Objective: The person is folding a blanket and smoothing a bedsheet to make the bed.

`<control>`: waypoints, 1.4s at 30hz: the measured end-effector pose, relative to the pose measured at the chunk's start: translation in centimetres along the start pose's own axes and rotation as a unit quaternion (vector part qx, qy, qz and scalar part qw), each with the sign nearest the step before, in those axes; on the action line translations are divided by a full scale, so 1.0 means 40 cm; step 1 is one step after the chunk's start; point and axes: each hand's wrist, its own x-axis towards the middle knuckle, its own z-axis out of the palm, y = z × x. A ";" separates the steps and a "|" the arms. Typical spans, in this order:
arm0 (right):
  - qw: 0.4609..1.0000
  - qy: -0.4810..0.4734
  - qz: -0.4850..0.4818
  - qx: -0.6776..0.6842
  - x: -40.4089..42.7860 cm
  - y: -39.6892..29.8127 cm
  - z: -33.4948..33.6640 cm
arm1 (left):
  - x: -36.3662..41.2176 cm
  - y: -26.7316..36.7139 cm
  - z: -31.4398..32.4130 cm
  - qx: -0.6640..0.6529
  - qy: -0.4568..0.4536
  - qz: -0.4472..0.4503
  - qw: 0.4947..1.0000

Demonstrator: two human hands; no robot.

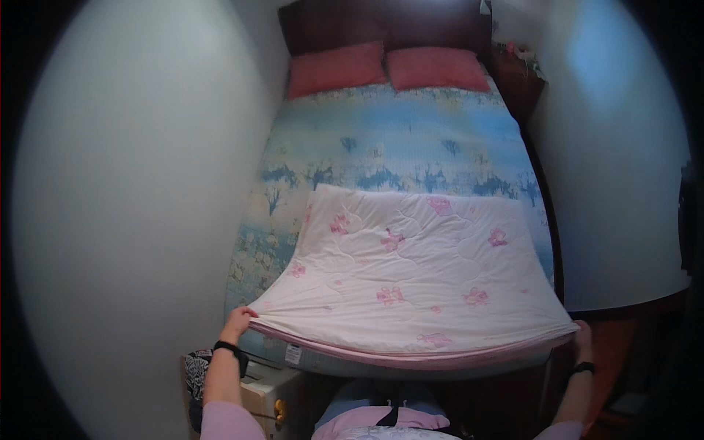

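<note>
A white quilt [418,258] with pink cartoon figures and wavy stitching lies over the lower part of a bed. Its near edge, layered with pink, is stretched between my two hands and sags slightly in the middle. My left hand [240,322] grips the near left corner, with a dark band on the wrist. At the near right corner, my right hand [583,335] is closed on the quilt, also with a dark band on its wrist. Below the left part of that edge hangs a white label [293,353] bearing writing. Under the quilt is a blue patterned bedsheet [396,137].
Two red pillows [336,70] rest against a dark headboard [385,25]. A pale cabinet [269,390] with a gold-coloured handle stands at the bed's near left corner. A wooden nightstand [511,77] holds small items at the far right. White walls [143,192] flank the bed.
</note>
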 end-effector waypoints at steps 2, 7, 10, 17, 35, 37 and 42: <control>0.994 -0.005 0.025 -0.102 -0.012 0.133 0.031 | 0.074 -0.019 0.184 -0.009 -0.096 -0.067 0.993; 0.971 -0.079 0.225 -0.036 -0.152 -0.227 0.317 | -0.023 -0.150 0.193 0.125 -0.074 -0.130 0.981; 0.955 -0.093 0.282 0.023 -0.184 -0.223 0.205 | -0.007 -0.087 0.249 0.100 -0.105 -0.159 0.976; 0.980 -0.125 0.056 -0.143 -0.112 -0.197 0.214 | -0.071 0.081 0.230 0.138 -0.069 0.026 0.988; 0.851 -0.344 -0.397 -0.017 -0.436 -0.922 0.795 | -0.309 0.670 0.474 -0.168 -0.260 0.275 0.911; 0.872 -0.330 -0.362 0.003 -0.445 -0.913 0.807 | -0.306 0.667 0.479 -0.172 -0.278 0.258 0.909; 0.888 -0.266 -0.374 -0.011 -0.438 -0.919 0.824 | -0.296 0.668 0.485 -0.170 -0.291 0.232 0.913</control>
